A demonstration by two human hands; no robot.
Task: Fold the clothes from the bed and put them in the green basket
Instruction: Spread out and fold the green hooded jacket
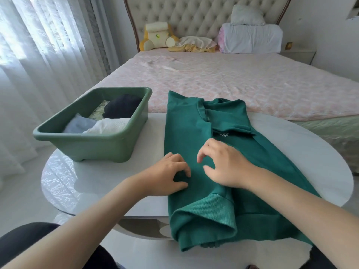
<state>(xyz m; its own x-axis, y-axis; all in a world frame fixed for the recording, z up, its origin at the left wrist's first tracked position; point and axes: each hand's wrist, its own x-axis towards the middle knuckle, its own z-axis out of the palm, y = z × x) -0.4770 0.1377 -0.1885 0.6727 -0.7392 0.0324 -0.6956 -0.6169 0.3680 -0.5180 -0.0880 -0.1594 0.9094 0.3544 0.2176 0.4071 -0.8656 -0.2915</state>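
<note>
Looking down from the head view: a sweatshirt (pixel 186 129), dark green, lay lengthwise on a round white table (pixel 291 136). It was partly folded, sides turned in. Its collar end pointed toward the bed (pixel 233 80) and its near end hung over the table edge closest to the person. A ribbed cuff (pixel 207 210) lay across the near part.

Left hand (pixel 169 175): on the sweatshirt's left half, fingers bent, thumb and fingertips gathering a small ridge of cloth between them. Grip read as a pinch on the fabric.

Right hand (pixel 227 164): just beside the left, over the middle of the sweatshirt. Fingers loosely curved and spread, nothing held, tips raised off the cloth. Forearm lay across the garment's right side.

Green basket (pixel 81 136): stood on the table's left part, near the sweatshirt but apart from it. Inside were folded pieces: a dark one (pixel 122 105) at the far end, a white one (pixel 110 125) and a pale blue one (pixel 79 123) nearer, and a patterned one (pixel 99 111) between.

Beyond the table the bed carried a pink quilted cover. At the tufted headboard (pixel 184 14) sat a yellow cushion (pixel 157 35) and white pillows (pixel 252 37). A sheer curtain (pixel 38 55) hung at left.
</note>
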